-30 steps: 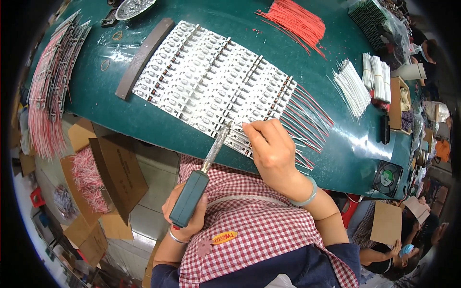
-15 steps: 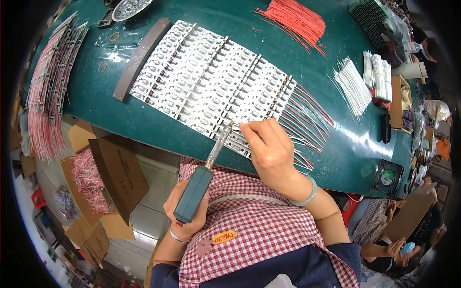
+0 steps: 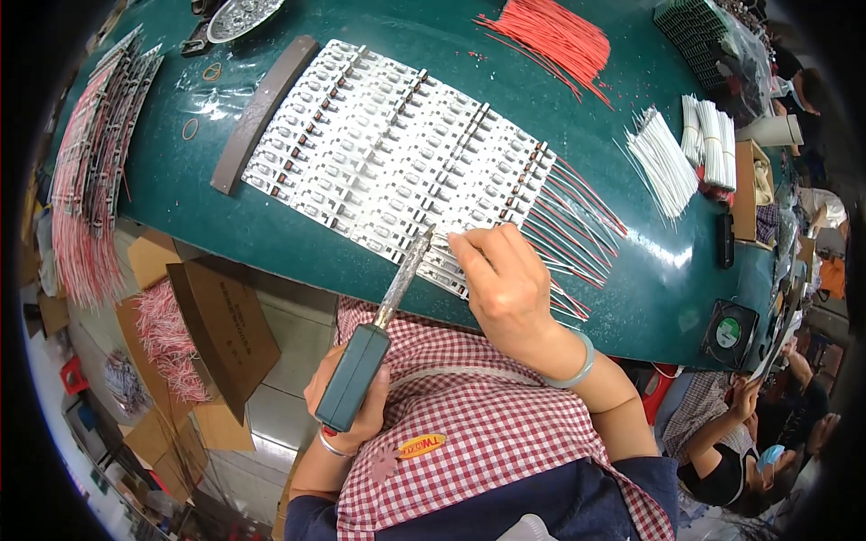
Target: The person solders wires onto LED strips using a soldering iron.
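My left hand (image 3: pixel 354 397) is wrapped round the dark green handle of a soldering iron (image 3: pixel 357 377), whose metal shaft slants up and away to the right. The iron's tip is at the near edge of a panel of white circuit boards (image 3: pixel 379 153), laid out in rows with small parts on them. Just right of the tip, my right hand (image 3: pixel 505 275) is closed in a pinch over the panel. Whatever lies between its fingertips is too small to make out. Red and white wires (image 3: pixel 577 225) stick out from the panel's right side.
A dark bar (image 3: pixel 263 117) lies along the panel's left end. Loose red wires (image 3: pixel 555 45) and white wires (image 3: pixel 663 162) lie beyond. Wired boards (image 3: pixel 99 171) are stacked far left, above a carton (image 3: pixel 225 334). A small fan (image 3: pixel 729 334) stands right, near a co-worker (image 3: pixel 722 460).
The soldering iron and my left hand have shifted slightly left, its tip staying by the same spot. My right hand is nearly still. The co-worker at right has moved their hands and a flat sheet.
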{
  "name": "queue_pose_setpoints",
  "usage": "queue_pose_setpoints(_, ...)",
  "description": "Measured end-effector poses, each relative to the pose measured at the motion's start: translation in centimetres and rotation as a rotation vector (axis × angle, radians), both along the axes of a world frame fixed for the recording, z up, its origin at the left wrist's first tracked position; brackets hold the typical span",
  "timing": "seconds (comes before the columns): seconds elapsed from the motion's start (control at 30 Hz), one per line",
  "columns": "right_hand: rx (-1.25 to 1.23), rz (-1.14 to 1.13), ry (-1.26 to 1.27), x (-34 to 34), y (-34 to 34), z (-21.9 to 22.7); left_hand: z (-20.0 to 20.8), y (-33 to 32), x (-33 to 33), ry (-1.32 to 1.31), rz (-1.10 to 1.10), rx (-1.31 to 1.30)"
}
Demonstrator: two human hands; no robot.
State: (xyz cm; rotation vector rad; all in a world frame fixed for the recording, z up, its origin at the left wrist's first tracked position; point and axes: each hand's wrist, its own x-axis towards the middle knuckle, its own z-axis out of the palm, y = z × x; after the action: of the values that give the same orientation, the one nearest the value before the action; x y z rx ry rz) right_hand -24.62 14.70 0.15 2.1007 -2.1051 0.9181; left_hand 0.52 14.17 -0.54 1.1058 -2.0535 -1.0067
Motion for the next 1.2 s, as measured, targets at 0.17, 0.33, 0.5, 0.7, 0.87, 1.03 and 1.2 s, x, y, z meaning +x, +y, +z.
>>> queue_pose_setpoints(0.17,-0.017,0.008,-0.015,-0.5,-0.1,0.4,-0.1,0.0,-0.2,0.025,0.037,0.064)
queue_pose_setpoints(0.33,-0.011,0.010,0.006,-1.1,-0.3,-0.2,0.4,-0.8,-1.1,0.025,0.006,0.036)
queue_pose_setpoints(0.5,-0.017,-0.005,0.031,-1.0,-0.4,-0.3,0.7,-1.3,-1.7,0.040,-0.020,0.020)
queue_pose_setpoints(0.7,-0.012,0.004,0.034,-1.0,-0.6,-0.1,0.8,-1.7,-2.1,0.028,-0.026,0.062)
queue_pose_setpoints(0.87,-0.017,0.006,0.032,-1.0,-0.6,-0.1,1.4,-1.9,-2.4,-0.034,-0.057,-0.032)
queue_pose_setpoints(1.03,-0.016,0.013,0.031,-1.0,-0.6,-0.1,1.3,-1.7,-2.3,-0.012,-0.041,0.010)
queue_pose_setpoints(1.2,-0.012,0.002,0.031,-1.0,-0.5,0.0,-0.4,-0.4,-0.6,-0.022,0.003,0.052)
